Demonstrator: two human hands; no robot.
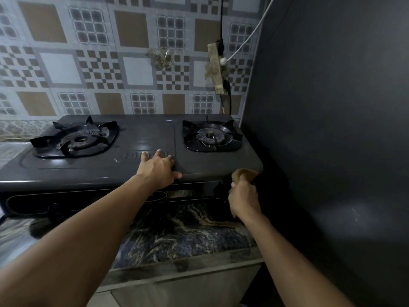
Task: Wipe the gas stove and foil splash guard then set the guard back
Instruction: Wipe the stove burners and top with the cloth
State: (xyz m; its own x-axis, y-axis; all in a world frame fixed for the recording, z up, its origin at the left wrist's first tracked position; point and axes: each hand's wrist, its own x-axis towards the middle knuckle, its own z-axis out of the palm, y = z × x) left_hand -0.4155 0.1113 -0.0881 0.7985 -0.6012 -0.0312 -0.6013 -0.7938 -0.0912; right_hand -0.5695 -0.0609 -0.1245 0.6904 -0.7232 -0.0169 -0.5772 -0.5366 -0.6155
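A dark two-burner gas stove (137, 138) sits on a marble-patterned counter (183, 235). My left hand (158, 170) lies flat on the stove top near its front edge, fingers spread, thumb over the rim. My right hand (243, 199) grips a brown cloth (244, 173) and presses it against the stove's front right corner. The left burner (77, 139) and right burner (211, 136) carry black pan supports. No foil splash guard is in view.
A patterned tile wall (132, 63) rises behind the stove. A wooden piece with cables (218, 69) hangs on it at the right. A large dark panel (332, 129) stands close against the stove's right side. A black knob (53, 210) sits on the stove front.
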